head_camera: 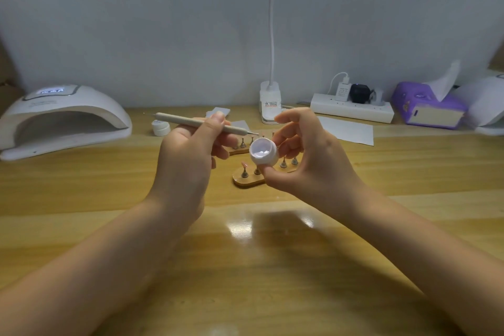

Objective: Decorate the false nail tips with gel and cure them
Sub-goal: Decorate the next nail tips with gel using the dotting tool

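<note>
The wooden bench (81, 185) fills the lower frame, with the white curing lamp (62, 117) at the left edge. At centre the hands stay apart: the left hand (188, 155) grips a dotting pen (196, 122), the right hand (308, 161) pinches an open gel pot (264, 154) (glossy inside). Behind them, wooden stands (246, 180) carry small nail-tip pegs.

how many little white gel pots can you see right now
2. One open gel pot is held in the right hand, above the wooden nail stands. A second pot, lid on, sits on the table beside the curing lamp. None seems hidden.
</note>
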Available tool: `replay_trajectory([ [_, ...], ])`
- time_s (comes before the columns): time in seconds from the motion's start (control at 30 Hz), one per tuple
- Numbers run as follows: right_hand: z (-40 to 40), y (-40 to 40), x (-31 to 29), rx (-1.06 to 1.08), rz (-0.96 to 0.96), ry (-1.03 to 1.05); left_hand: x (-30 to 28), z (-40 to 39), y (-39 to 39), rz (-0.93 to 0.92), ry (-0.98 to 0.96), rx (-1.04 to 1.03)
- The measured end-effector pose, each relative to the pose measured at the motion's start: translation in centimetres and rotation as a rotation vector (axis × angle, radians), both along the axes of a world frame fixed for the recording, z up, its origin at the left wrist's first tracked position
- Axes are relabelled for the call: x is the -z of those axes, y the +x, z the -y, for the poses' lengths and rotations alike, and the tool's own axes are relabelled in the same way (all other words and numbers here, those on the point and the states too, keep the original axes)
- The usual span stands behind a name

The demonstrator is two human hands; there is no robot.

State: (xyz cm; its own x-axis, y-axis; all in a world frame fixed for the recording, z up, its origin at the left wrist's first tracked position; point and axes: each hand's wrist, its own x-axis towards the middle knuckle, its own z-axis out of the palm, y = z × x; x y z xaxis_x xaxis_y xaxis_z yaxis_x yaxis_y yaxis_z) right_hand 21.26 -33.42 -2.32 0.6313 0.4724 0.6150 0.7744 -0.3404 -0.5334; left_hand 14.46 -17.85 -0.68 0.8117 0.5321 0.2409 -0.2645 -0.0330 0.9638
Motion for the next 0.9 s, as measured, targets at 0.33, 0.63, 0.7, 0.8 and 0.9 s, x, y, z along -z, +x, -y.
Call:
replay_trajectory([
  [0.33,-0.16,-0.15,0.03,-0.006,-0.054,0.020,-0.34,-0.24,0.21,-0.180,-0.309,0.097],
  [0.63,-0.30,-0.28,0.19,-0.030,-0.124,0.066,-0.27,-0.20,0.59,-0.108,-0.461,0.215],
  [0.7,-0.34,-0.17,0.27,-0.028,-0.131,0.074,-0.31,-0.28,0.62,-0.047,-0.495,0.251],
  [0.8,-0.31,0.18,0.49,-0.009,-0.169,0.092,-0.44,-0.31,0.64,0.036,-0.537,0.276],
  [0.9,-0.16,0.67,0.71,0.023,-0.232,0.103,-0.30,-0.39,0.72,0.082,-0.521,0.272],
])
